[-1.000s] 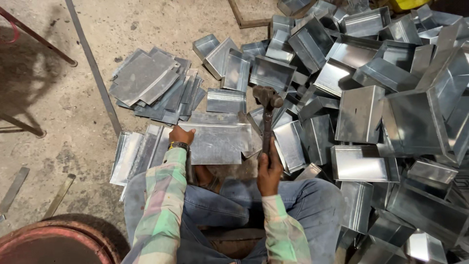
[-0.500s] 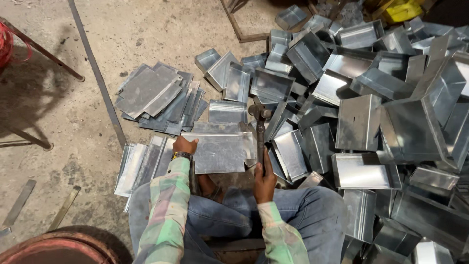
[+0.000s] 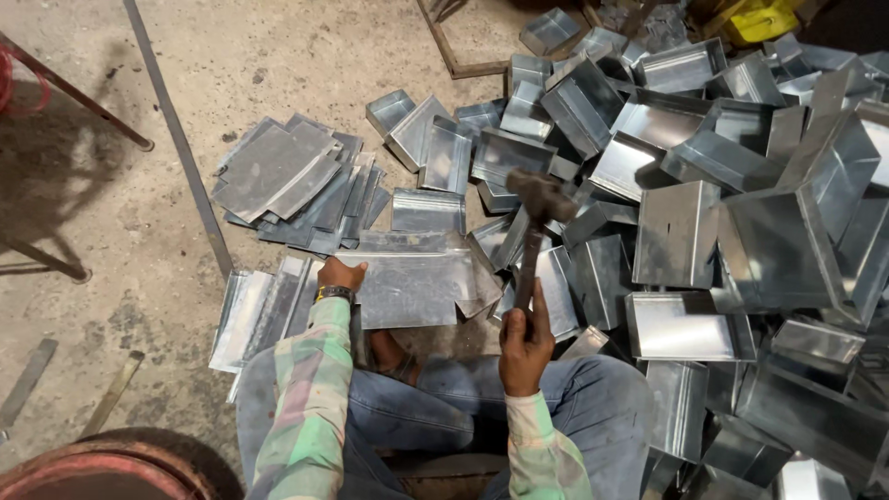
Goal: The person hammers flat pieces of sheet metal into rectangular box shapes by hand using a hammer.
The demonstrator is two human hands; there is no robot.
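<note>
At the top right corner, behind the heap, I see a bright yellow boxy container [image 3: 762,18], partly hidden; any marking on it is too small to make out. No other package or sign shows.

My left hand [image 3: 340,275] lies flat on the left edge of a grey sheet-metal piece [image 3: 412,282] that rests in front of my knees, fingers together and stretched over the metal, pressing rather than gripping. A band sits on that wrist.

My right hand [image 3: 525,343] is wrapped tight round the handle of a hammer [image 3: 535,231], fingers curled shut on it, thumb up along the shaft. The dark head is raised above the right end of the sheet, over the heap.

To my right and ahead is a big pile of folded metal trays [image 3: 741,231], shiny and tumbled at all angles. To the left, flat metal sheets [image 3: 287,176] lie fanned on the concrete floor [image 3: 111,241], with more stacked beside my left arm. A long metal bar [image 3: 181,148] runs across the floor.
</note>
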